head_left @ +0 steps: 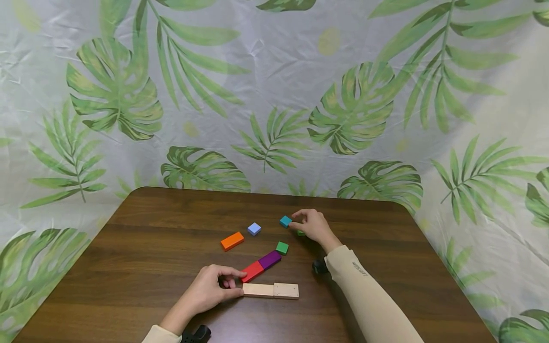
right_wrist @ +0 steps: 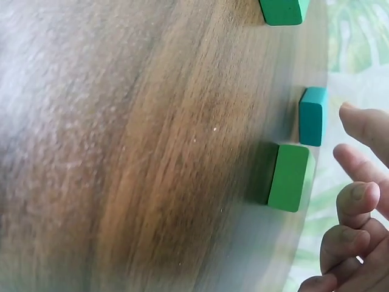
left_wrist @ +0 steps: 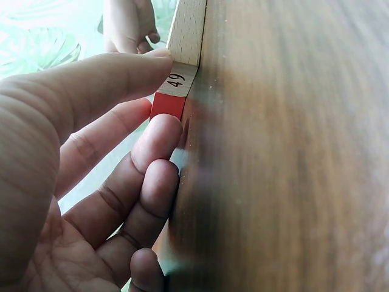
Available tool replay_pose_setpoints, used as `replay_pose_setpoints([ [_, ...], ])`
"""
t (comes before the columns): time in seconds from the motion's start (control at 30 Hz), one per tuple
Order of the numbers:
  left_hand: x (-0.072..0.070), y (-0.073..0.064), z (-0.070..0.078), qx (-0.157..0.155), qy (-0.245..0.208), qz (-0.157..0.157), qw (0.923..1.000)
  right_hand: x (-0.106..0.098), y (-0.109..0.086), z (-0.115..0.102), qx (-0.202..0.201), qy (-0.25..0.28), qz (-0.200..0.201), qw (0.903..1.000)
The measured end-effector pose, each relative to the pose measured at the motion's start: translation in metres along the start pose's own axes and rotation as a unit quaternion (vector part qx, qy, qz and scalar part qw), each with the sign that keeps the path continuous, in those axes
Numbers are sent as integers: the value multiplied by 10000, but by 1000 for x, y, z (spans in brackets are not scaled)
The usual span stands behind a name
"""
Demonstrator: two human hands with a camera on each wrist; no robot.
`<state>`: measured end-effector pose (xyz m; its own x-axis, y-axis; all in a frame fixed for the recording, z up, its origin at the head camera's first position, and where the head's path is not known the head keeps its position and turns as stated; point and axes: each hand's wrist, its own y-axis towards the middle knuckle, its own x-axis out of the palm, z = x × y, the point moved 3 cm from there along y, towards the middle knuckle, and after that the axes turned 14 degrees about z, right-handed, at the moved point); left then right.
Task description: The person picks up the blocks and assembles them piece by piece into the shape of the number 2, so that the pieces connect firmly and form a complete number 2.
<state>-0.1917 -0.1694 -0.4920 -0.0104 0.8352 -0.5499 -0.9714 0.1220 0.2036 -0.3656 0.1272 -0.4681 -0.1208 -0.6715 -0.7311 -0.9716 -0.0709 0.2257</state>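
My left hand (head_left: 208, 288) rests low by two plain wooden blocks, thumb tip at the end of the left one (head_left: 258, 290). Its index fingertip is right at the end of a red block (head_left: 252, 271), which lines up with a purple block (head_left: 270, 259). In the left wrist view the plain block's end bears a printed 49. Farther back, my right hand (head_left: 316, 227) hovers with loosely bent fingers and nothing between them. Near its fingertips stand a teal block (right_wrist: 312, 115) and a green block (right_wrist: 290, 177), the latter mostly hidden under the hand in the head view.
Another green block (head_left: 282, 247) lies off the purple block's far end. Toward the left are an orange block (head_left: 232, 241) and a light blue block (head_left: 254, 228). The dark wooden table (head_left: 128, 267) ends at a leaf-patterned cloth (head_left: 274, 95) behind it.
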Motion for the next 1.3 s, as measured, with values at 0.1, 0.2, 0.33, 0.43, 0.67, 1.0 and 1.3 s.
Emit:
replay_pose_setpoints([
  [0.1,0,0,0,9,-2,10,10000,0,0,-2,12,-86,24,10000],
  [0.2,0,0,0,3,-23,0,10000,1,0,-4,79,-142,37,9999],
  [0.33,0,0,0,1,-33,0,10000,1,0,-6,154,-213,48,9996],
  [0.43,0,0,0,18,-14,16,10000,2,0,-7,160,-296,41,9994],
  [0.67,0,0,0,37,-31,25,10000,3,1,-9,179,-457,100,9987],
  [1.0,-2,-1,0,89,-168,39,9998,8,3,-7,209,-586,59,9980],
  [1.3,0,0,-1,42,-15,16,10000,9,2,-10,224,-753,71,9969],
])
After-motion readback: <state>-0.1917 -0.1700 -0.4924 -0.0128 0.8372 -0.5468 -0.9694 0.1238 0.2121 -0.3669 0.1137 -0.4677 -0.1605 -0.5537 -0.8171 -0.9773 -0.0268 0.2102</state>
